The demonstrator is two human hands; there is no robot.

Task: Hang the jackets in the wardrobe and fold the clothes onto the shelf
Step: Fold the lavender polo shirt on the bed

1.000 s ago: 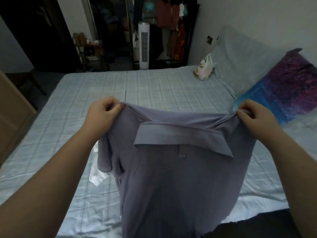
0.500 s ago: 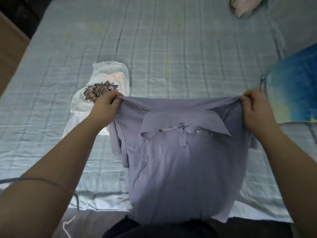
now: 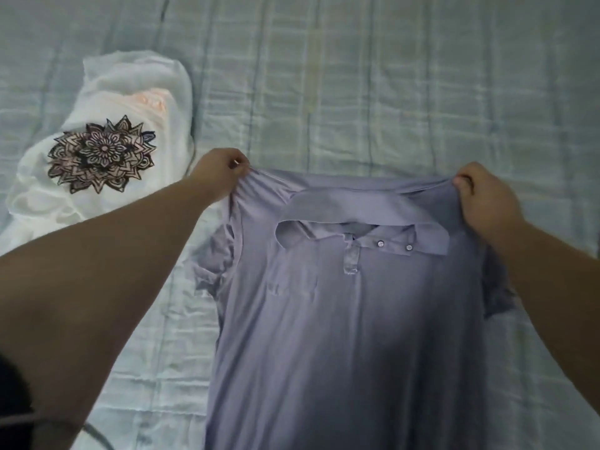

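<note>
both hands (image 3: 354, 186) pinching polo shirt (image 3: 354, 319) shoulders

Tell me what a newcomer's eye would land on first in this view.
First, the lavender polo shirt in the middle, collar side up, spread over the checked bedsheet; the left hand and right hand each pinch a shoulder. Next, the white garment with a dark mandala print, lying crumpled on the sheet to the upper left.
</note>
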